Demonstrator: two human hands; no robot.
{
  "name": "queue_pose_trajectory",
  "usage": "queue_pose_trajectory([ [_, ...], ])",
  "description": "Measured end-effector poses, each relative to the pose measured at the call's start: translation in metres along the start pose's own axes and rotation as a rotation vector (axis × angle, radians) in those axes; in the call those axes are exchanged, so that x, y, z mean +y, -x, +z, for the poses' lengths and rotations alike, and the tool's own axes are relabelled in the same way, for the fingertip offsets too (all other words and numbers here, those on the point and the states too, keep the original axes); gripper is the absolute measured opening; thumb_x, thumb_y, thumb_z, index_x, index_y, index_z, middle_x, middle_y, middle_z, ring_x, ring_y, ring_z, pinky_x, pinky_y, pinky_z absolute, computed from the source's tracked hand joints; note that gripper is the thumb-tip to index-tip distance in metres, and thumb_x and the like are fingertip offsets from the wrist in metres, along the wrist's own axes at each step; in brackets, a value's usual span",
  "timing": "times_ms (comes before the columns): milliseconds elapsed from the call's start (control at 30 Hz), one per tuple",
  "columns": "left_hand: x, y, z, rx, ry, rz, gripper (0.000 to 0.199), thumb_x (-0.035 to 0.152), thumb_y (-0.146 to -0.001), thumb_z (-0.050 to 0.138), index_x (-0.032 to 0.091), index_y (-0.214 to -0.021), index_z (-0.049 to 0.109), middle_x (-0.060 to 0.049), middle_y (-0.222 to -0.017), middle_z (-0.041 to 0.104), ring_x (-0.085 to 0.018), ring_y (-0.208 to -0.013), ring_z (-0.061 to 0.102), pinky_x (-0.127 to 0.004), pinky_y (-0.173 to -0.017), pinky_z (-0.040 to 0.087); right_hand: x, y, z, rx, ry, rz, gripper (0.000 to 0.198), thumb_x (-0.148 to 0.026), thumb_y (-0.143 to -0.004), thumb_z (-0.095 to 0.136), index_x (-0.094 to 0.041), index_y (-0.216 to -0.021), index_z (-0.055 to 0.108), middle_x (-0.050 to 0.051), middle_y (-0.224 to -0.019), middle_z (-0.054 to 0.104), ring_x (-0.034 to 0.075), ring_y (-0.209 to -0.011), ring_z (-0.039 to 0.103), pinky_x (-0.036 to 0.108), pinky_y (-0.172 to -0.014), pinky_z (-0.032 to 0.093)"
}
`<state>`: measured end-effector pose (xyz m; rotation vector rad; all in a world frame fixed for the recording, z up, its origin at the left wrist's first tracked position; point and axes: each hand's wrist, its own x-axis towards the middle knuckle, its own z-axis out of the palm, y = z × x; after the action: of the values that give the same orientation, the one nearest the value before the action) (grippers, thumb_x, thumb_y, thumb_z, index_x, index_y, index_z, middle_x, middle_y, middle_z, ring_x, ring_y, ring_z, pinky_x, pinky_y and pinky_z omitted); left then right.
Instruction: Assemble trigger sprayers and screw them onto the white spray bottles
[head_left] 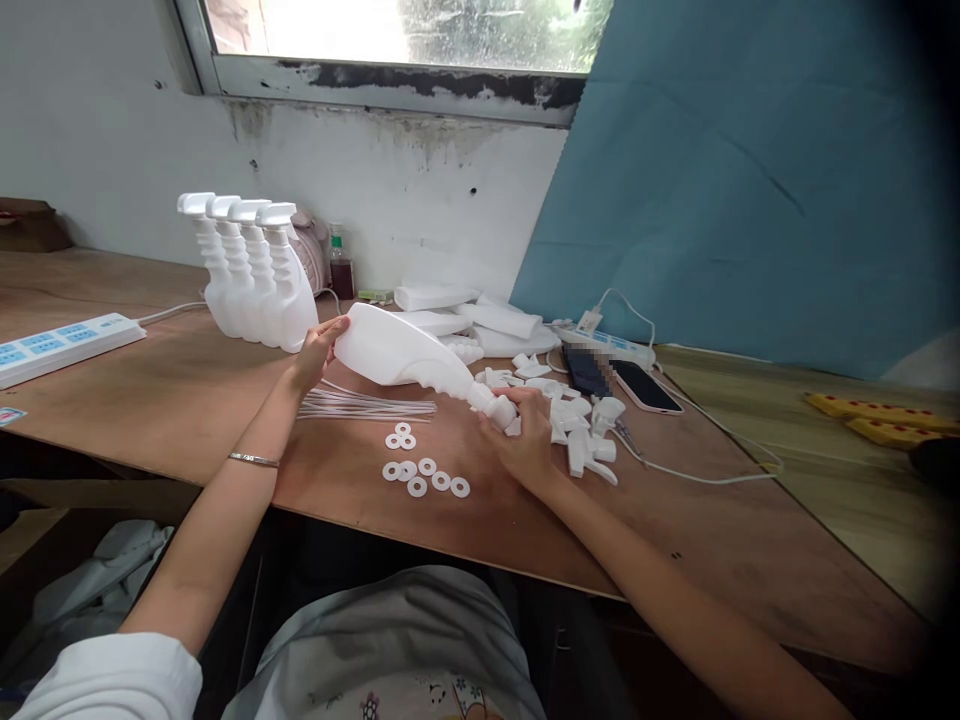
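A white plastic spray bottle (401,350) is held on its side above the table, its base to the left and its neck to the right. My left hand (319,350) grips the base end. At the neck, the fingers of my right hand (531,438) are closed around a white piece that looks like a trigger spray head (498,408); the hand partly hides it. Just below the bottle lie several flat white washers (417,486) and a bundle of thin white tubes (364,404). Loose white trigger spray heads (592,445) are heaped beside my right hand.
Several white bottles with spray heads (281,280) stand in a row at the back left. More white bottles (502,320) lie piled behind. Power strips (67,345), a phone (646,386), a white cable (712,480) and a small dark-liquid bottle (341,275) are on the table.
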<state>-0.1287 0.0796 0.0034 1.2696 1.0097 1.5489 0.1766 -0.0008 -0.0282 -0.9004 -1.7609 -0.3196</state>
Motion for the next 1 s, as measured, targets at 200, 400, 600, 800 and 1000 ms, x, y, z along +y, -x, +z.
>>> queue_pose_trajectory([
  [200, -0.001, -0.001, -0.001, 0.03, -0.03, -0.088, 0.048, 0.05, -0.064, 0.063, 0.011, -0.092, 0.065, -0.01, -0.084, 0.066, -0.023, -0.08, 0.061, -0.026, -0.062, 0.049, 0.007, 0.005, 0.001, -0.07, 0.061, -0.212, 0.03, -0.024, -0.073, 0.061, -0.028, -0.101, 0.052, 0.0, -0.088, 0.065, 0.021, -0.085, 0.055, 0.039, -0.08, 0.036],
  [400, -0.003, -0.002, -0.002, 0.037, -0.055, -0.112, 0.047, 0.047, -0.063, 0.064, 0.009, -0.09, 0.065, -0.009, -0.078, 0.065, -0.021, -0.075, 0.059, -0.025, -0.059, 0.048, 0.008, 0.004, -0.001, -0.069, 0.083, -0.249, 0.027, -0.022, -0.077, 0.06, -0.032, -0.102, 0.055, -0.002, -0.102, 0.066, 0.02, -0.089, 0.054, 0.041, -0.084, 0.033],
  [600, -0.004, -0.003, -0.001, 0.023, -0.076, -0.113, 0.049, 0.048, -0.063, 0.063, 0.009, -0.092, 0.065, -0.009, -0.077, 0.064, -0.021, -0.075, 0.059, -0.026, -0.06, 0.049, 0.007, 0.003, -0.004, -0.052, 0.149, -0.235, 0.028, -0.015, -0.078, 0.057, -0.034, -0.097, 0.058, -0.005, -0.104, 0.066, 0.02, -0.092, 0.052, 0.042, -0.085, 0.033],
  [800, -0.002, -0.002, 0.0, 0.038, -0.114, -0.118, 0.048, 0.049, -0.061, 0.064, 0.01, -0.088, 0.066, -0.007, -0.072, 0.063, -0.019, -0.07, 0.059, -0.026, -0.06, 0.047, 0.005, 0.003, -0.003, -0.059, 0.127, -0.216, 0.026, -0.016, -0.077, 0.058, -0.03, -0.099, 0.055, -0.002, -0.098, 0.067, 0.02, -0.09, 0.054, 0.042, -0.086, 0.033],
  [1000, 0.002, 0.004, 0.003, 0.025, -0.175, -0.12, 0.048, 0.049, -0.064, 0.064, 0.013, -0.096, 0.066, -0.007, -0.089, 0.065, -0.018, -0.081, 0.057, -0.025, -0.067, 0.045, -0.003, -0.002, -0.004, -0.023, 0.17, -0.188, 0.022, -0.027, -0.073, 0.062, -0.022, -0.093, 0.054, 0.002, -0.079, 0.064, 0.02, -0.082, 0.056, 0.039, -0.083, 0.035],
])
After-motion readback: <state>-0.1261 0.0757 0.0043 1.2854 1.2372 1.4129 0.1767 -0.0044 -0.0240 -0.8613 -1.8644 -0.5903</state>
